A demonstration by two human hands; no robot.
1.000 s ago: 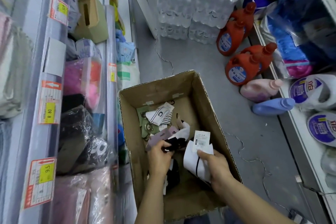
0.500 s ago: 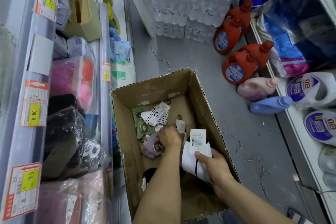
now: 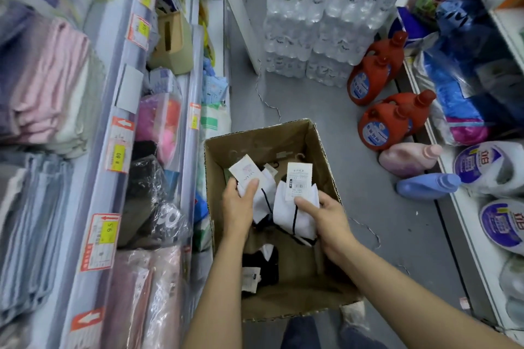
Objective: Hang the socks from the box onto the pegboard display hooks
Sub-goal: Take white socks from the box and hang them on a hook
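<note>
Over an open cardboard box (image 3: 317, 150) on a shop aisle floor, the left hand (image 3: 237, 207) grips a white sock pair (image 3: 262, 201) by its printed card, while the right hand (image 3: 329, 218) holds another white pair (image 3: 295, 218) with a barcode tag. Shelf price labels (image 3: 117, 157) read 8.80 and 9.5.

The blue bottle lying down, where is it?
In the head view, the blue bottle lies on the floor right of the cardboard box, just below the pink bottle.

Open cardboard box (image 3: 323, 156) sat on the floor at center frame. Two white sock pairs (image 3: 295, 215) with card tags were up over it; a black pair (image 3: 262, 265) lay inside.
</note>
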